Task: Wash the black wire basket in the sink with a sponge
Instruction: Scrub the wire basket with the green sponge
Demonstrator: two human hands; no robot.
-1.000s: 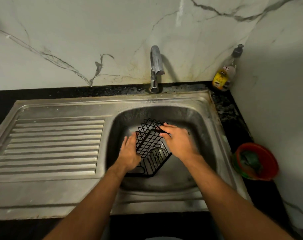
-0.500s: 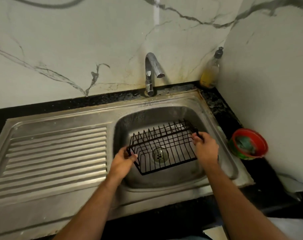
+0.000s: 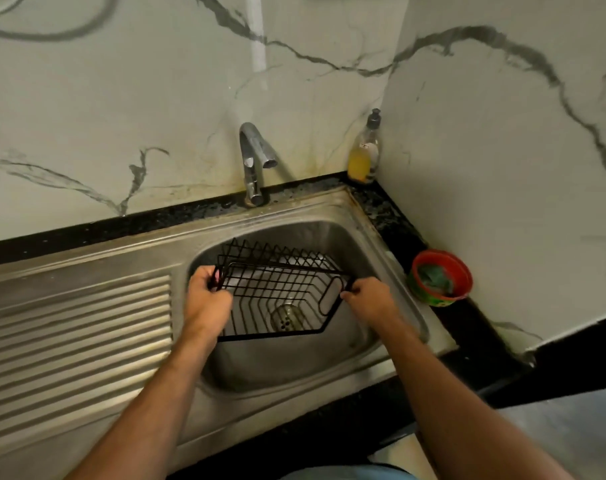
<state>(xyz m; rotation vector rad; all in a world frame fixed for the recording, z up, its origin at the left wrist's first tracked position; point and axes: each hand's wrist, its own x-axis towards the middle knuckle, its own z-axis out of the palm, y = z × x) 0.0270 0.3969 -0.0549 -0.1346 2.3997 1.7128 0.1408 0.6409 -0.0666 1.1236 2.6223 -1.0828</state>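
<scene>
The black wire basket (image 3: 277,289) hangs inside the steel sink bowl (image 3: 350,244), held level with its open side up and the drain showing through its bars. My left hand (image 3: 208,299) grips its left end, fingers curled round the rim wires. On the other end, my right hand (image 3: 369,299) holds the rim beside the oval handle loop. A green sponge (image 3: 433,277) lies in a red bowl (image 3: 441,278) on the counter right of the sink, apart from both hands.
A chrome tap (image 3: 254,161) stands behind the bowl, with no water running. A soap bottle (image 3: 365,150) with yellow liquid sits in the back corner. The ribbed drainboard (image 3: 72,337) lies to the left. Marble walls close in behind and on the right.
The basket went from standing on end between my hands to lying flat, open side up. Both hands shifted out to its two ends, and my view swung towards the right corner.
</scene>
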